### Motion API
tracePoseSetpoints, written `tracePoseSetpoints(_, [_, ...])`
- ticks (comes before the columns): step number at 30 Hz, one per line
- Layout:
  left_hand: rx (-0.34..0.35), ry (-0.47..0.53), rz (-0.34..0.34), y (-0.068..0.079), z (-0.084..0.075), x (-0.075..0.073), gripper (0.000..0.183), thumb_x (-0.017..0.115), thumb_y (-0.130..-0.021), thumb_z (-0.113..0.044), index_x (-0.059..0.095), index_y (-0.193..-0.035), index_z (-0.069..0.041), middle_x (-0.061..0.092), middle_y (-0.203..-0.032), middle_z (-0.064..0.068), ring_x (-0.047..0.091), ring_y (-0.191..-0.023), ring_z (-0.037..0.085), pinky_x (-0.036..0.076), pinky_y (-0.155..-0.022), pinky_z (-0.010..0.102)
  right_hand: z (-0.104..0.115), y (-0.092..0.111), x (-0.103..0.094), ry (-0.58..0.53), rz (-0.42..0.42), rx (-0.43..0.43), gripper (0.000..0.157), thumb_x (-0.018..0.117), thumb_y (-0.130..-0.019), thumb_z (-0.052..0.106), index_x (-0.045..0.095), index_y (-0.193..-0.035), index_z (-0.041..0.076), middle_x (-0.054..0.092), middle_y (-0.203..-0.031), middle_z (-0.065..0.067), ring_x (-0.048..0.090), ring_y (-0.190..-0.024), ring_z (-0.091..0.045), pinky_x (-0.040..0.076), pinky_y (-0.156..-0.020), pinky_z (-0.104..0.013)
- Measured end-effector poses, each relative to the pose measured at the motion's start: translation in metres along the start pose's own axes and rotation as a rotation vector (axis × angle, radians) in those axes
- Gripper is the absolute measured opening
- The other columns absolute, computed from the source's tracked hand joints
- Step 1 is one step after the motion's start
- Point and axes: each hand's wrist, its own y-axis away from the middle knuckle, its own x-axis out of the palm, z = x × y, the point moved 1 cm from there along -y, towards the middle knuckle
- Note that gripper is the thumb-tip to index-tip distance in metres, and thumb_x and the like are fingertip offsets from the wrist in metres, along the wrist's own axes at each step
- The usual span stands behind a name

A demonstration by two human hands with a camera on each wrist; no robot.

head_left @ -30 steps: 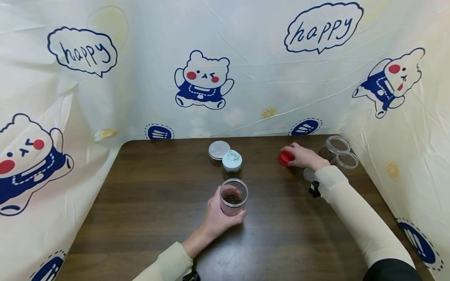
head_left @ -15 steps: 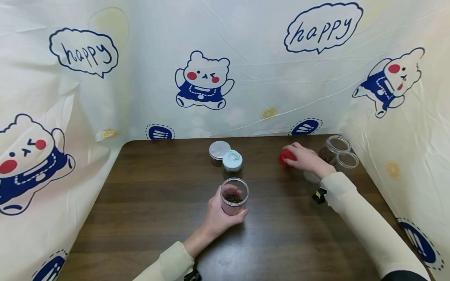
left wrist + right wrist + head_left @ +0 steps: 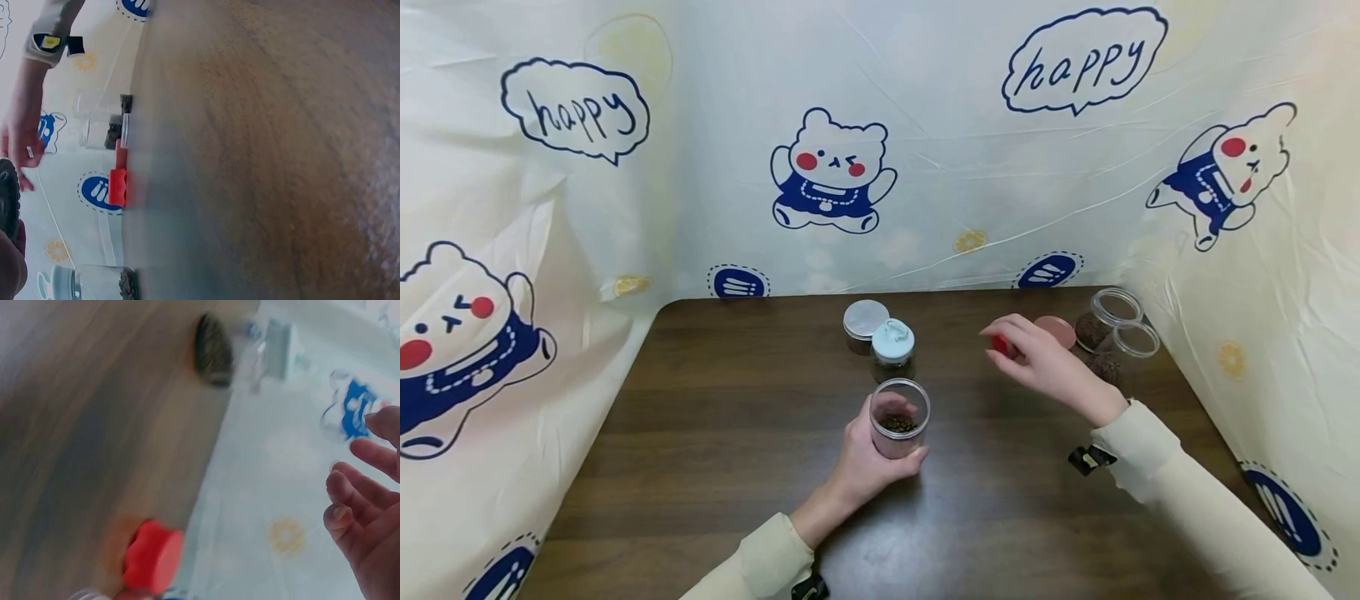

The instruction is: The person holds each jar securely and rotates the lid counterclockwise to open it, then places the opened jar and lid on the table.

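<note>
My left hand [image 3: 867, 450] grips a clear jar [image 3: 898, 452] with a small amount of dark, grainy stuff in the bottom. In the left wrist view the hand's edge [image 3: 9, 269] shows beside the jar's dark-filled base [image 3: 7, 200]. My right hand [image 3: 1045, 362] hovers over the right side of the table with spread, loosely bent fingers and holds nothing. Below it lies a red lid [image 3: 1000, 343], partly covered by the hand in the head view. The right wrist view shows the red lid [image 3: 153, 556] on the wood, apart from the right hand [image 3: 369, 519].
Beyond the held jar stand a jar with a light-blue lid [image 3: 892, 342] and one with a silvery-white lid [image 3: 865, 317]. At the back right are open clear jars [image 3: 1093, 331] with dark contents and a pinkish-red lid [image 3: 1057, 330]. A printed cloth [image 3: 940, 167] walls the table.
My right hand has let go of the red lid and lifted off it, coming a little nearer to me. The left hand and its jar have stayed put.
</note>
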Motion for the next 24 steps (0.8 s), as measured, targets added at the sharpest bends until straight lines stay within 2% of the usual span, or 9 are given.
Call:
tracePoseSetpoints(4, [-0.006,0.001,0.004,0.000,-0.001,0.001,0.063,0.092,-0.070,-0.009,0.058,-0.123,-0.010,0.073,-0.112,0.006,0.069,-0.107,0.021,0.052,-0.096,0.024,0.026,-0.002,-0.001,-0.036,-0.057,-0.106,0.037,0.078,-0.090,0.002,0.067,-0.124,0.008,0.065,-0.109,-0.003,0.055,-0.076,-0.013,0.052,-0.063,-0.030])
tracePoseSetpoints(7, [0.004,-0.007,0.007,-0.001,-0.001,0.001,0.064,0.092,-0.070,-0.010,0.057,-0.123,-0.010,0.073,-0.112,0.005,0.069,-0.107,0.021,0.052,-0.096,0.025,0.043,-0.002,-0.002,-0.061,-0.064,-0.154,0.034,0.077,-0.093,0.009,0.066,-0.126,0.009,0.067,-0.109,-0.002,0.056,-0.075,-0.010,0.050,-0.065,-0.022])
tracePoseSetpoints(10, [0.012,-0.004,0.016,-0.001,-0.001,0.002,0.064,0.092,-0.071,-0.010,0.056,-0.124,-0.010,0.073,-0.112,0.009,0.069,-0.107,0.020,0.052,-0.096,0.025,0.058,-0.001,-0.003,-0.092,-0.057,-0.176,0.034,0.076,-0.096,0.016,0.066,-0.128,0.009,0.069,-0.114,-0.002,0.057,-0.076,-0.010,0.050,-0.067,-0.018])
tracePoseSetpoints(14, [0.016,0.002,0.024,-0.001,-0.002,0.002,0.064,0.091,-0.071,-0.010,0.055,-0.124,-0.009,0.073,-0.112,0.012,0.069,-0.107,0.021,0.052,-0.096,0.026,0.075,0.000,-0.002,-0.131,-0.054,-0.212,0.038,0.078,-0.094,0.016,0.065,-0.129,0.008,0.070,-0.117,-0.002,0.058,-0.078,-0.010,0.049,-0.069,-0.016])
tracePoseSetpoints(22, [0.044,0.038,0.057,-0.002,-0.002,0.002,0.063,0.090,-0.072,-0.010,0.056,-0.125,-0.009,0.072,-0.113,0.005,0.069,-0.106,0.021,0.054,-0.095,0.028,0.097,0.003,0.003,-0.202,-0.013,-0.244,0.044,0.071,-0.100,0.036,0.061,-0.134,0.009,0.066,-0.120,-0.001,0.056,-0.082,-0.008,0.048,-0.069,-0.016])
tracePoseSetpoints(24, [0.051,0.052,0.071,-0.002,-0.002,0.002,0.063,0.089,-0.072,-0.010,0.056,-0.125,-0.009,0.072,-0.113,0.005,0.069,-0.106,0.021,0.054,-0.095,0.028,0.100,0.004,0.005,-0.222,-0.008,-0.247,0.047,0.071,-0.099,0.037,0.060,-0.135,0.009,0.065,-0.121,-0.002,0.056,-0.081,-0.009,0.048,-0.069,-0.015])
